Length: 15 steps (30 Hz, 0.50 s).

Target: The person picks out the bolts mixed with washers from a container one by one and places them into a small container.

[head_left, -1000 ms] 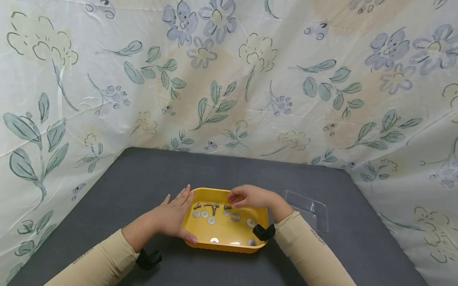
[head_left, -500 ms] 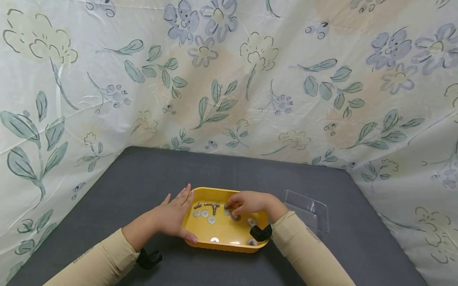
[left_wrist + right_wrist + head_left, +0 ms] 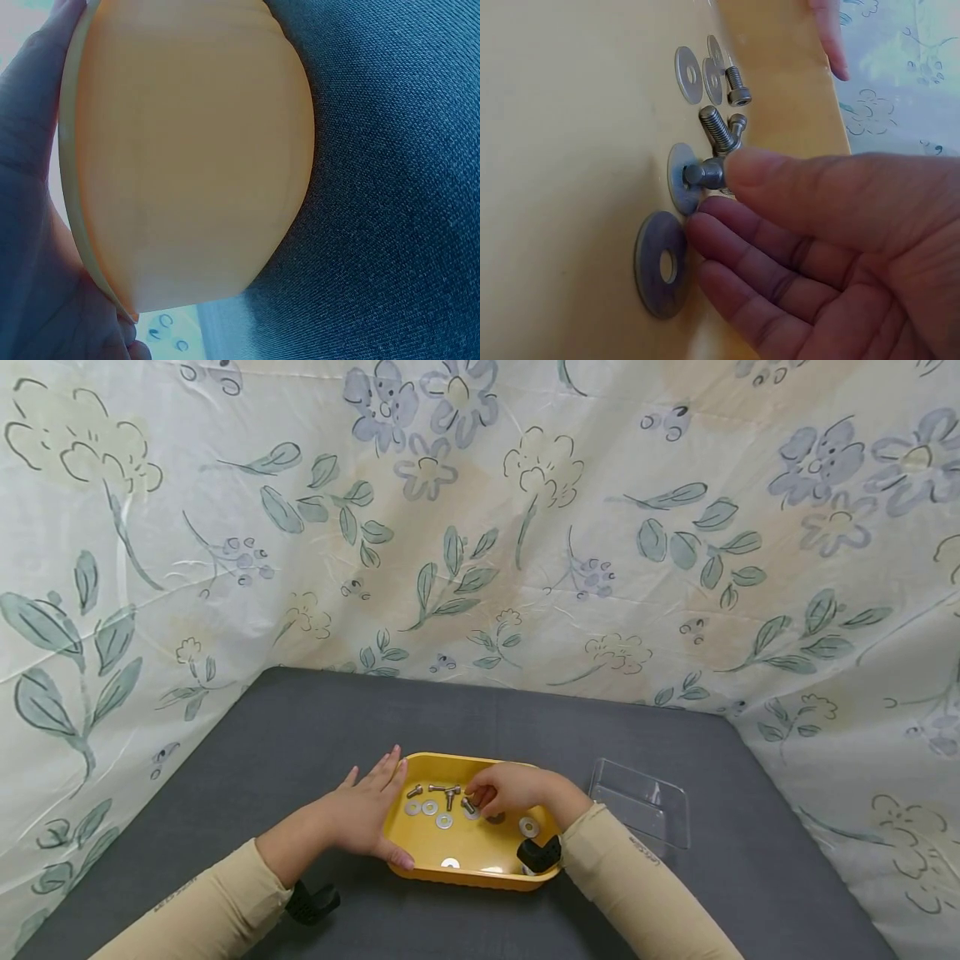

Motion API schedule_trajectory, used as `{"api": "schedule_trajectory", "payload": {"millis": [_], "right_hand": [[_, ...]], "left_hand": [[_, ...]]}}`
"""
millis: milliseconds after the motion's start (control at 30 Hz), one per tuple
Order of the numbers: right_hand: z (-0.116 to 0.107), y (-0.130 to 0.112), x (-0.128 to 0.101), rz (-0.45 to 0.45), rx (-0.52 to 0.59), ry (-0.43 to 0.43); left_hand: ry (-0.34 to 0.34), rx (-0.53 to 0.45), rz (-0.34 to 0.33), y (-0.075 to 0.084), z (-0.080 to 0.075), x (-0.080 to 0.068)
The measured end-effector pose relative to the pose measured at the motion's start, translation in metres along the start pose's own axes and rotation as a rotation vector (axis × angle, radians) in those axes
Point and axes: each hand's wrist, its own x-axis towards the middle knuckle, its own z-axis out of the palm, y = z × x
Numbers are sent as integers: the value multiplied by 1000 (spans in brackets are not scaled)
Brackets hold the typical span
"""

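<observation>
A yellow tray holds several bolts and flat washers. My left hand rests on its left rim with the fingers spread and straight; in the left wrist view that hand lies along the rim. Inside the tray, my right hand pinches a socket-head bolt between thumb and a fingertip that is partly hidden behind the thumb. The bolt is low over a washer; whether they touch I cannot tell. A larger washer lies beside my curled fingers. Other bolts lie left of the right hand.
Right of the yellow tray, partly behind my right forearm, lies a clear plastic tray. More washers are spread over the yellow tray's floor. A dark grey cloth covers the table, and a floral curtain hangs around it.
My right hand has moved down and left into the tray and taken hold of a bolt, which has turned and shifted slightly left. The left hand has stayed in place.
</observation>
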Motion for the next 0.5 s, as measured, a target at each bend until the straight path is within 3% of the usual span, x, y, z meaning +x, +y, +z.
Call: {"api": "schedule_trajectory", "payload": {"millis": [300,500], "right_hand": [[4,0,6,-38,-42,21],[9,1,8,-3,-19,50]], "left_hand": [[-7,0,-7,1,-2,1],[-6,-7,-5,3,-2,0]]}}
